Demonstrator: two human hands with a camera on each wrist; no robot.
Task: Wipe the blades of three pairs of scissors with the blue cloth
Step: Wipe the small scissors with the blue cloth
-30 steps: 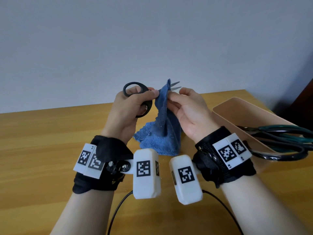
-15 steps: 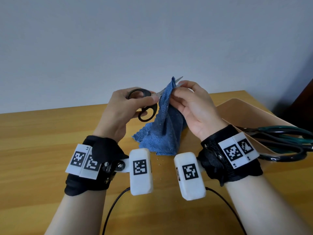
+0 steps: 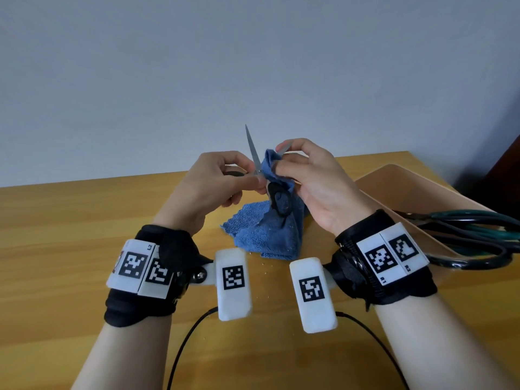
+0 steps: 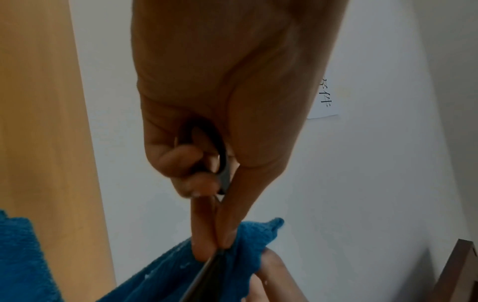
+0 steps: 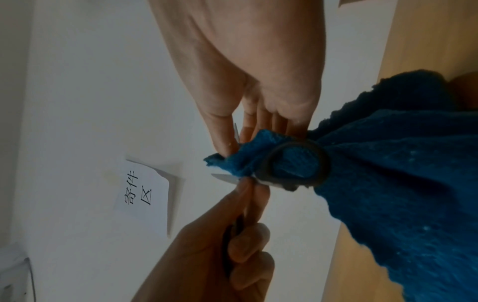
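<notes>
Small black-handled scissors are held spread wide above the table. One blade points up. My left hand grips one black handle loop and pinches near the pivot. The other loop hangs against the blue cloth. My right hand pinches the cloth round the second blade, whose tip shows between its fingers. The cloth's lower part drapes onto the table.
A tan bin stands at the right on the wooden table, with large green-handled scissors and a black-handled pair sticking out of it. Cables trail toward me. A paper label hangs on the wall.
The scissors have been spread wide: one blade now points up and a handle loop hangs down. My right hand with the cloth has shifted onto the other blade.
</notes>
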